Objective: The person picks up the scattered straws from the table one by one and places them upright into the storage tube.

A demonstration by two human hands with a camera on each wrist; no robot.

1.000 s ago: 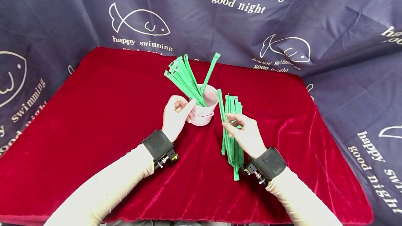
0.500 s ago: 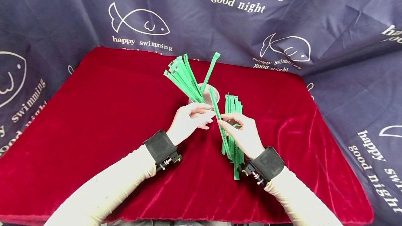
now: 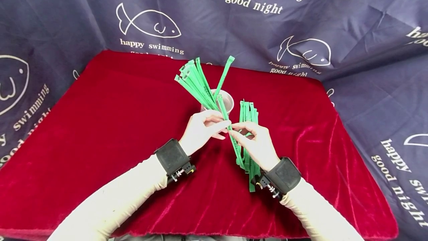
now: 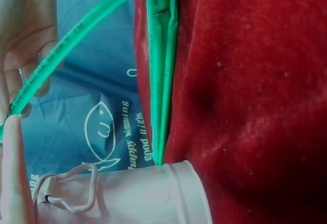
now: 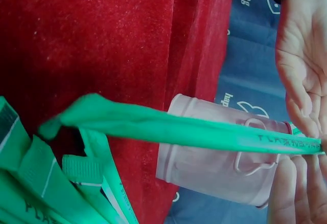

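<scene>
One green wrapped straw point(image 3: 235, 145) slants between my two hands, its upper end in front of the cup's mouth. My right hand point(image 3: 256, 142) pinches it near the middle with thumb and fingertips. My left hand point(image 3: 202, 127) has its thumb and fingers on the straw just above the right fingertips, pinching it. Behind the left hand stands a small pale pink bucket point(image 3: 228, 101) with a wire handle, clear in the right wrist view. Several green wrapped straws point(image 3: 195, 83) lean out of it, mostly to the left. A pile of similar straws point(image 3: 249, 114) lies beneath the right hand.
A red velvet cloth point(image 3: 133, 96) covers the table. Dark blue curtains point(image 3: 207, 18) with white fish and lettering rise behind and at the sides. Each wrist wears a black strap point(image 3: 172, 157) with a small camera.
My left hand has left the bucket's side, moved right and taken hold of the straw. My right hand has brought that straw leftward from the pile to the bucket's front.
</scene>
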